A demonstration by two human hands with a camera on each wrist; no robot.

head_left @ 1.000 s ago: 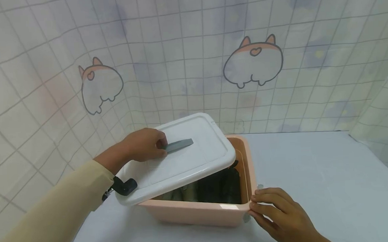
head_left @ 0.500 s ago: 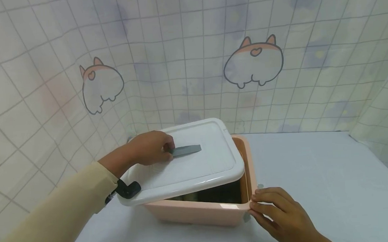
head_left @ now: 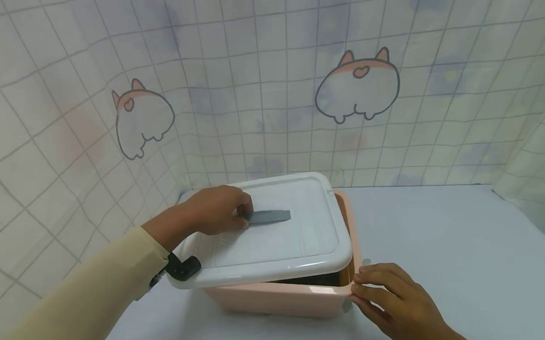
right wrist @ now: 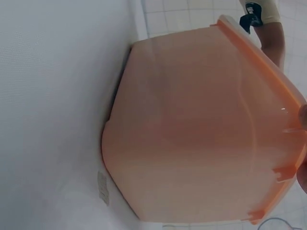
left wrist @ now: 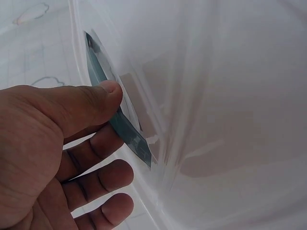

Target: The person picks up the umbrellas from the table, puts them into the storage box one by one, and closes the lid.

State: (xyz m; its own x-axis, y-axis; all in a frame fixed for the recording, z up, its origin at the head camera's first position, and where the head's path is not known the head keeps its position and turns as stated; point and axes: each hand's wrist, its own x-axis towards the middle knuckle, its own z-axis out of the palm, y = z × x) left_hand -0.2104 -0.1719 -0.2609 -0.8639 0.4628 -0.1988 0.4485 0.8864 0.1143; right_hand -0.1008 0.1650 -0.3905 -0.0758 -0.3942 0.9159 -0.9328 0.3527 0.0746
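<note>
A white lid [head_left: 276, 247] lies slightly askew over a peach plastic bin [head_left: 284, 298], leaving a gap along the bin's right and front right. My left hand [head_left: 219, 210] pinches the grey strap handle [head_left: 270, 216] on top of the lid. In the left wrist view, thumb and index finger close on that strap [left wrist: 127, 129] while the other fingers stay free of it. My right hand [head_left: 400, 304] touches the bin's front right corner with its fingers at the rim. Dark contents show through the narrow gap; most of the inside is hidden by the lid.
The bin stands on a table with a white cover [head_left: 443, 243]. Behind and to the left hangs a grid-patterned cloth [head_left: 259, 88] with cartoon animals. A small grey patch [right wrist: 103, 188] lies on the table cover near the bin's base.
The lid has moved right and its raised right side has come down, narrowing the gap over the bin. My left hand moved with it, still holding the strap. The right hand stays put.
</note>
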